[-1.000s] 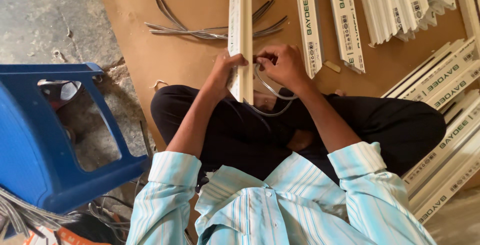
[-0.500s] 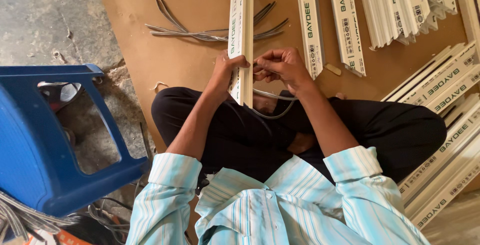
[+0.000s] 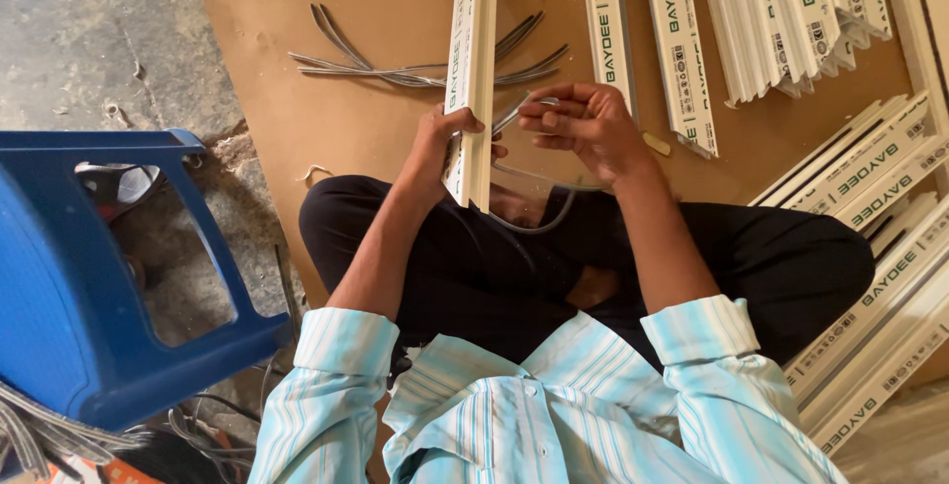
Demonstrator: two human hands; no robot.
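Observation:
I sit cross-legged on a brown board [image 3: 376, 128]. My left hand [image 3: 443, 143] grips a long white plastic profile [image 3: 473, 59] near its lower end, holding it upright over my lap. My right hand [image 3: 583, 128] pinches a thin grey rubber strip [image 3: 539, 182] just right of the profile; the strip loops down toward my knees.
A bundle of loose grey strips [image 3: 415, 64] lies on the board beyond the profile. More white profiles [image 3: 682, 39] lie at the top right, and a stack [image 3: 870, 257] runs along the right. A blue plastic stool [image 3: 89, 286] stands at the left on concrete floor.
My right hand has moved slightly up and right, drawing the grey strip along the profile's edge. The left hand keeps its grip in the same place.

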